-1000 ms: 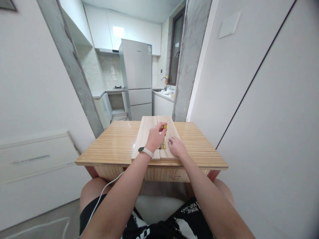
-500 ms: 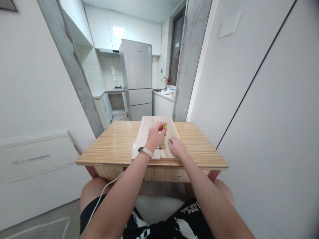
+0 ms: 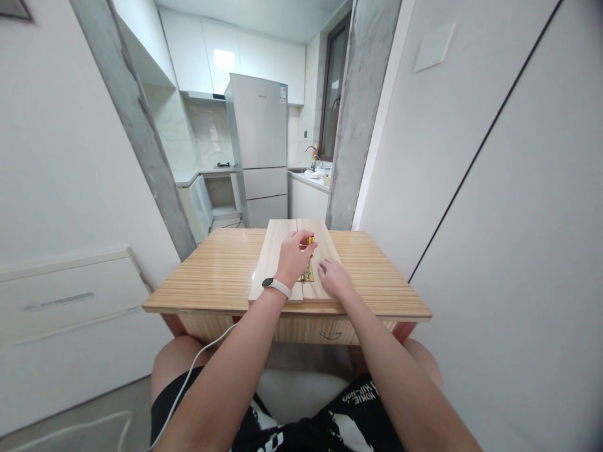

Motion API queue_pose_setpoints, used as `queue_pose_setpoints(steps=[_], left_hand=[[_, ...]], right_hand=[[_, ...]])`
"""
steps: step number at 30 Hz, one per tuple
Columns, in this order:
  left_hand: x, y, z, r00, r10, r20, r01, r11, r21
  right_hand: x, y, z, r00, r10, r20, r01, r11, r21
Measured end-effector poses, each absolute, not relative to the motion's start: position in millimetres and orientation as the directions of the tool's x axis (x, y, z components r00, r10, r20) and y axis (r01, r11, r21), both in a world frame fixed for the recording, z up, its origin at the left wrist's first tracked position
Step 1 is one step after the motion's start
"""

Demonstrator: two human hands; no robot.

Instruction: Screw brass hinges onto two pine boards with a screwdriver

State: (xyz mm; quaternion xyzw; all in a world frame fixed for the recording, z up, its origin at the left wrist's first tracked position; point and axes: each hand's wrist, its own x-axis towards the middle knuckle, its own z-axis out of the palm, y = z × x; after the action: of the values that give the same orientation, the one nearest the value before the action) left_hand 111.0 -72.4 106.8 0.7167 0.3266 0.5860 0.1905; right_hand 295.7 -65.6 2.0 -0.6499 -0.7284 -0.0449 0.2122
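Two pale wooden boards (image 3: 276,251) lie side by side on a striped wooden table (image 3: 221,270). A brass hinge (image 3: 308,274) sits across the seam between them. My left hand (image 3: 294,257), with a band on its wrist, is closed around a small yellow tool (image 3: 311,240) held upright over the hinge. My right hand (image 3: 332,278) rests flat on the right board (image 3: 323,251), fingers beside the hinge. The tool's tip is hidden behind my left hand.
The table has a drawer (image 3: 330,331) under its front edge. A white cable (image 3: 188,376) runs over my left thigh. Walls stand close on both sides. Beyond the table are a fridge (image 3: 259,150) and a kitchen counter (image 3: 308,182).
My left hand has shifted very slightly with the yellow tool. My right hand and the boards have stayed put.
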Motion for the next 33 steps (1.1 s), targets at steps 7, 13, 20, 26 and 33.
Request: queue_pose_setpoints(steps=[7,13,20,26,33], left_hand=[[110.3,-72.4,104.8,0.183,0.676,0.714,0.178,-0.737,0.652],[112.5,-75.0,107.2,0.123,0.681,0.721,0.216,-0.728,0.651],[109.9,-74.2,107.0,0.115,0.694,0.711,0.247,-0.713,0.656],[107.0,-72.9,105.9,0.186,0.712,0.677,0.181,-0.702,0.688],[106.8,-74.0,106.7,0.115,0.691,0.714,0.232,-0.717,0.657]], right_hand=[[297.1,-64.2,-0.3,-0.071,0.92,0.387,0.966,0.161,-0.205],[296.0,-65.6,2.7,-0.072,0.93,0.361,0.968,0.153,-0.201],[295.9,-64.7,1.4,-0.061,0.925,0.374,0.968,0.146,-0.203],[296.5,-65.5,2.0,-0.058,0.933,0.356,0.967,0.141,-0.212],[295.2,-66.4,4.1,-0.049,0.937,0.345,0.968,0.129,-0.213]])
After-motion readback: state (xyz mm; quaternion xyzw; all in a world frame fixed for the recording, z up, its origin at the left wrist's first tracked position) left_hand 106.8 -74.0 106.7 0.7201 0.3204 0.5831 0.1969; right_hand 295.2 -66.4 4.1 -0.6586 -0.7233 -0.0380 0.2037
